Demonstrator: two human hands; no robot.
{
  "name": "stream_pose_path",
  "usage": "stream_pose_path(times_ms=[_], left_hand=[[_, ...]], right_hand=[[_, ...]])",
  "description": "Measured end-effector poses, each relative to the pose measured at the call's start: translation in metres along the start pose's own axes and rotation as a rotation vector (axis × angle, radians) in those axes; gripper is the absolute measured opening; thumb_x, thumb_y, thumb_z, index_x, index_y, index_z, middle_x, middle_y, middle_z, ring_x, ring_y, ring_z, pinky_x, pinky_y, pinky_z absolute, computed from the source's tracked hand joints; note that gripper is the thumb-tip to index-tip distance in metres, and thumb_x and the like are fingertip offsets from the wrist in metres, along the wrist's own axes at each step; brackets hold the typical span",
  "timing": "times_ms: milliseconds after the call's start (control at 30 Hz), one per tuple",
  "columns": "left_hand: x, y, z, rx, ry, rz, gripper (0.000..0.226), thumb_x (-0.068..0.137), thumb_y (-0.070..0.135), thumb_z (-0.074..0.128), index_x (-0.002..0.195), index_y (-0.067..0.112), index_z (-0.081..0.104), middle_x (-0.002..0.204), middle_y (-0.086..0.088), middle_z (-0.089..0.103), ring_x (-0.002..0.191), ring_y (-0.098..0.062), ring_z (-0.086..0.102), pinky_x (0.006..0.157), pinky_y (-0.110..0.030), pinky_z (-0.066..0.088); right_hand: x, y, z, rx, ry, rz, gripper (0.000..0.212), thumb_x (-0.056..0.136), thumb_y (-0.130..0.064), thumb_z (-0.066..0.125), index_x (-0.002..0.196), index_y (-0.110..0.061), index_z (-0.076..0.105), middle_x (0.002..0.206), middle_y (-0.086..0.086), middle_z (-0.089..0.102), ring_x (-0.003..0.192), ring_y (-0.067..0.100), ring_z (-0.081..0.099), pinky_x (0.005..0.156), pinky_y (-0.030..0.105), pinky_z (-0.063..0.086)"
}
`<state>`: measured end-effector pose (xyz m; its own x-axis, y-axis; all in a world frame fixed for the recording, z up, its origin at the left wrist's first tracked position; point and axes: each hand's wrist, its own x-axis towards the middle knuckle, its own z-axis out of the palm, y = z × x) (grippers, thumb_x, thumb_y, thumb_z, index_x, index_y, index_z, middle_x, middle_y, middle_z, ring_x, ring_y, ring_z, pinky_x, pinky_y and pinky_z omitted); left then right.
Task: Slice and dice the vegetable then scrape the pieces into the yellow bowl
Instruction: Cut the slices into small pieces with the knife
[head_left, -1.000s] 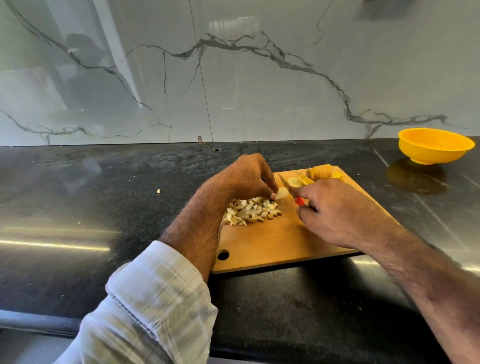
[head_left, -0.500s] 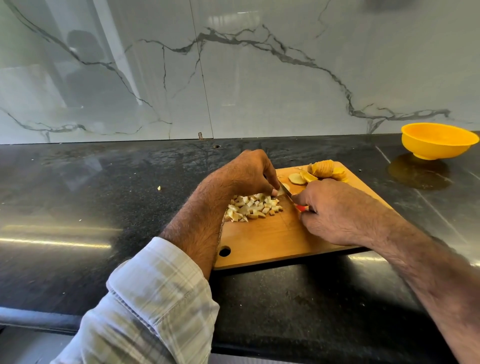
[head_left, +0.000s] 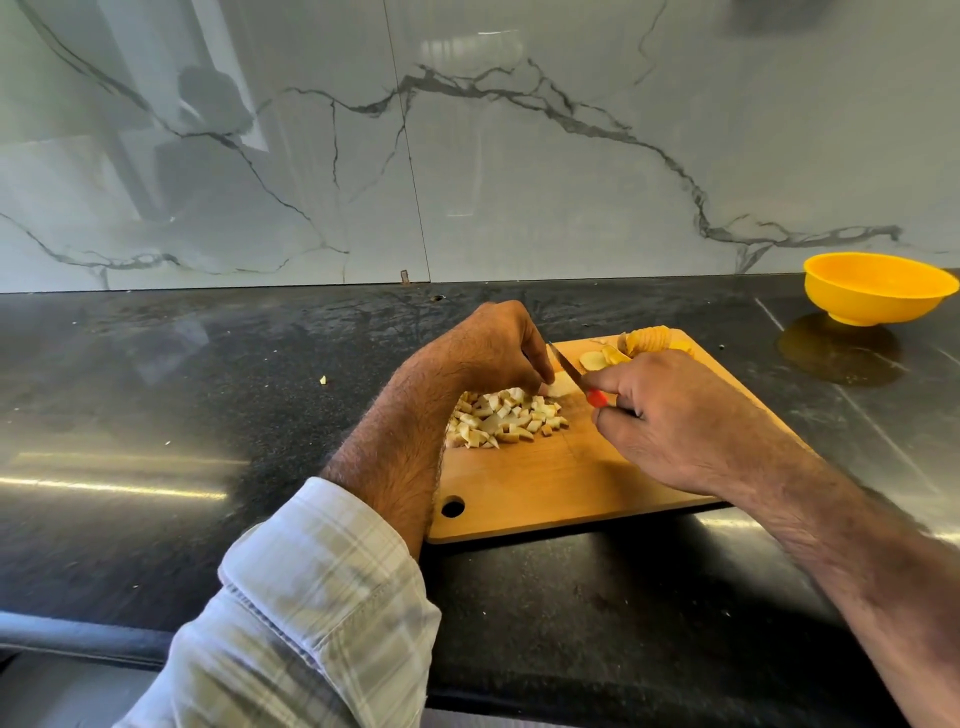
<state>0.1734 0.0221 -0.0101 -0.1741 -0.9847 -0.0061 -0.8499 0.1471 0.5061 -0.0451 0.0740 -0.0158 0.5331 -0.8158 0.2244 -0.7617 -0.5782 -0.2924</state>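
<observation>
While the left hand (head_left: 488, 348) pins a slice (head_left: 563, 385), fingers curled, the right (head_left: 675, 421) grips the knife (head_left: 569, 368). Dice (head_left: 506, 418) heaped on the board (head_left: 545, 483); more slices (head_left: 644, 345) wait, and the bowl (head_left: 878, 288) sits well apart on the desk (head_left: 208, 415), apparently unfilled.

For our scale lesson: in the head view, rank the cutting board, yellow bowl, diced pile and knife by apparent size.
1. cutting board
2. yellow bowl, though it sits farther away
3. diced pile
4. knife, partly hidden in the right hand

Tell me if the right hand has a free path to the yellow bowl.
Probably yes: bare counter separates the right hand from the yellow bowl, but its grip holds the knife.
</observation>
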Motion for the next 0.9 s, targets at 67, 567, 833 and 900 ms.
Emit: stream_pose_path(times_ms=[67,567,833,900], left_hand=[[0.0,0.0,0.0,-0.008,-0.004,-0.003,0.01,0.085,0.016,0.085,0.094,0.02,0.083,0.108,0.008,0.076,0.107,-0.007,0.067,0.101,-0.035,0.055],[0.0,-0.001,0.001,-0.004,-0.014,0.006,0.007,0.087,0.015,0.083,0.094,0.018,0.083,0.105,0.008,0.077,0.103,-0.005,0.069,0.09,-0.024,0.053],[-0.001,-0.004,-0.002,-0.009,0.008,0.009,0.008,0.086,0.014,0.084,0.092,0.019,0.083,0.103,0.01,0.076,0.098,-0.004,0.067,0.086,-0.024,0.055],[-0.001,-0.003,-0.002,0.003,0.006,0.007,0.009,0.085,0.015,0.085,0.091,0.021,0.084,0.101,0.011,0.075,0.095,-0.003,0.066,0.082,-0.023,0.053]], right_hand=[[0.0,-0.003,-0.001,-0.022,-0.049,0.008,0.031,0.1,-0.03,0.059,0.127,-0.022,0.071,0.066,-0.01,0.058,0.059,0.006,0.054,0.054,0.022,0.041],[0.009,-0.006,0.005,-0.115,-0.188,0.082,0.035,0.099,-0.036,0.056,0.132,-0.027,0.064,0.097,-0.007,0.067,0.087,0.01,0.064,0.078,0.031,0.06],[0.0,-0.006,-0.001,-0.055,-0.069,-0.004,0.03,0.102,-0.032,0.055,0.126,-0.025,0.07,0.069,-0.014,0.059,0.059,0.004,0.055,0.052,0.018,0.039],[-0.001,-0.008,-0.003,-0.063,-0.1,-0.014,0.034,0.102,-0.032,0.055,0.134,-0.029,0.066,0.072,-0.018,0.054,0.063,0.002,0.051,0.057,0.019,0.042]])
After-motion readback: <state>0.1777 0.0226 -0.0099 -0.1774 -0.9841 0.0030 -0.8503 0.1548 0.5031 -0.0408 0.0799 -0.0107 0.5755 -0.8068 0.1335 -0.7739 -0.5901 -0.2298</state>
